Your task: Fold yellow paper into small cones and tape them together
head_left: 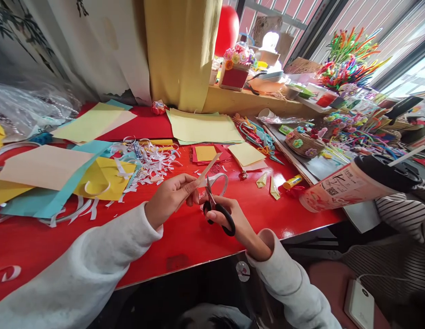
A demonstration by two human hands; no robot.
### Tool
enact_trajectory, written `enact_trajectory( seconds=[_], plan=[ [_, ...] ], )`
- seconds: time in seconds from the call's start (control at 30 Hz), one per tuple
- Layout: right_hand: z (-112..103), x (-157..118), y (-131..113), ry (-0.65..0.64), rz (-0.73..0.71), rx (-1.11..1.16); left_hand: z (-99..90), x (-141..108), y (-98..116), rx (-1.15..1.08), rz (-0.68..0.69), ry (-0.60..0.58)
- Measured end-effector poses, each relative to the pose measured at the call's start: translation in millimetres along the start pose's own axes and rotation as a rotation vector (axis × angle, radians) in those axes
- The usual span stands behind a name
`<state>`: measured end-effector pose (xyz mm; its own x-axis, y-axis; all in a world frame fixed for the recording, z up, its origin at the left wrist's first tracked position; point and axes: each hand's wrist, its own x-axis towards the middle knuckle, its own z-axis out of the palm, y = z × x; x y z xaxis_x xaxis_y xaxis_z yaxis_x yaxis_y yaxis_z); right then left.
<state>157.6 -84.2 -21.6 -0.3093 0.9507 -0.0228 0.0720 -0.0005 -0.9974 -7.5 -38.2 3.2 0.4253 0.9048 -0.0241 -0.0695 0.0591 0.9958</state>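
Observation:
Between the thumb and fingers of my left hand [176, 194] is a narrow pale paper strip [211, 165], its upper end pointing up and to the right. My right hand [228, 212] grips black-handled scissors [228, 222], with fingers through the loops. The scissor blades [208, 186] point upward beside the strip, close to my left fingertips. A curled white paper strip [224, 183] loops just behind the scissors. Both hands hover over the red table [157, 251] near its front edge.
White paper shreds [157, 162] and coloured sheets [44, 167] lie at left. Yellow paper [205, 128] sits at the back. On the right stand a drink cup [342, 185] with a straw, a decorated basket [303, 142] and a glue stick [292, 181]. A person's striped sleeve [407, 210] shows beyond.

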Motion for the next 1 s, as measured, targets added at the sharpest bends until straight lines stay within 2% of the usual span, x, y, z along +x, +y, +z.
enact_trajectory(
  seconds=[0.43,1.0],
  plan=[
    [1.8,0.8,1.4,0.050,0.009,0.067,2.7,1.0,-6.5,-0.003,0.060,-0.010],
    [3.4,-0.6,-0.6,0.074,0.006,0.063,7.2,-1.0,-10.4,-0.038,0.037,-0.003]
  ],
)
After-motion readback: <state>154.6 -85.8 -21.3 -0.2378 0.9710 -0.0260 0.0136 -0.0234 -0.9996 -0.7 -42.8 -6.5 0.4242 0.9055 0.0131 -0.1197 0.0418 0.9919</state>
